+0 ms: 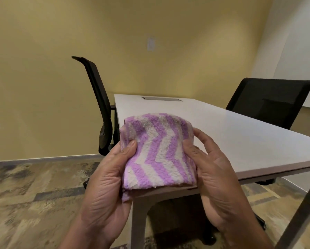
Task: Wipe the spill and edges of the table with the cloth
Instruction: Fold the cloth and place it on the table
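A head-worn camera looks down at two bare hands holding a cloth in front of a table corner, inside a room with a yellow-tan wall (42, 51).

At far left, a patterned carpet (24, 194) in brown, tan and grey patches covers the floor. Further right, a black office chair with a tall thin back (98, 97), seen side-on, stands just beside the table's left edge.

The left hand (105, 186) comes up from the bottom centre, palm toward the camera. Its thumb presses on the front of the cloth's left side and its fingers are hidden behind the cloth, so it is closed on the cloth.

Between the hands is the fluffy folded cloth with purple and cream zigzag stripes (156, 151). It is held up above the near corner of the table, and its lower edge hangs level with the table's front edge; whether it touches the top cannot be told.

The right hand (217, 177) pinches the cloth's right side, thumb on the front and fingers curled behind and beside it.

The white rectangular table with a brown edge band (240, 141) stretches away to the right. A grey rectangular inset panel (161, 99) sits near its far end. No spill can be made out on the top.

At far right, a second black mesh-backed office chair (269, 101) stands behind the table's right side, before a white wall (297, 42).
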The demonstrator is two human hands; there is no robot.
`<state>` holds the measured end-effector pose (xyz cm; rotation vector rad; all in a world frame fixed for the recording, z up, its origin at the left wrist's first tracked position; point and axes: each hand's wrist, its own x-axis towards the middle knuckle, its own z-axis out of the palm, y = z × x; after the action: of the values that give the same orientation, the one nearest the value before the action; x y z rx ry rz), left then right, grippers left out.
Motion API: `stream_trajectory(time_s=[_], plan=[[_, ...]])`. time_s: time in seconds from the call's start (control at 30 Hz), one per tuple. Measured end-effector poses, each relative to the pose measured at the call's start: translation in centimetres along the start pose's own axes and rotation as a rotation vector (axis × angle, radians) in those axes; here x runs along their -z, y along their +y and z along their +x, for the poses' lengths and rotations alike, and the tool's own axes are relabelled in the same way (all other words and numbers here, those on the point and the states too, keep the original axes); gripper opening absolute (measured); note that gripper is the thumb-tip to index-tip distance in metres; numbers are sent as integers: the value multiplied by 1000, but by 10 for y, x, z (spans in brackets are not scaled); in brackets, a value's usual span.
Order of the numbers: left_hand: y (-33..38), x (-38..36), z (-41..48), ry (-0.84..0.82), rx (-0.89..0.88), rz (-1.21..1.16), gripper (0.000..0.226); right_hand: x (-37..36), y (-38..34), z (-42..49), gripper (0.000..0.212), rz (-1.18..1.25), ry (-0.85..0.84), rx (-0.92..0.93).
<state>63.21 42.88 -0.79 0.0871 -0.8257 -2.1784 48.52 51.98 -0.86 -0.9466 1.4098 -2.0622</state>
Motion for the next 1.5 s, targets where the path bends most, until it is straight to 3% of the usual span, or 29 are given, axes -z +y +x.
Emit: stream_trajectory(time_s=[0.2,0.47,0.63,0.77,1.13,1.5], plan=[[16,-19,44,114,73,217,30,6,-20,36,51,25,76,-149],[43,-40,69,226,235,462,26,-3,-55,59,50,-71,229,-146],[73,-81,62,301,325,531,42,-15,-104,57,49,-140,307,-203],[103,-131,48,331,360,549,41,-25,-161,45,44,-187,356,-227],[154,-261,18,319,309,699,40,-33,-298,23,35,-184,352,-254],[104,-340,65,402,294,776,41,46,-352,85,36,-143,229,-255]])
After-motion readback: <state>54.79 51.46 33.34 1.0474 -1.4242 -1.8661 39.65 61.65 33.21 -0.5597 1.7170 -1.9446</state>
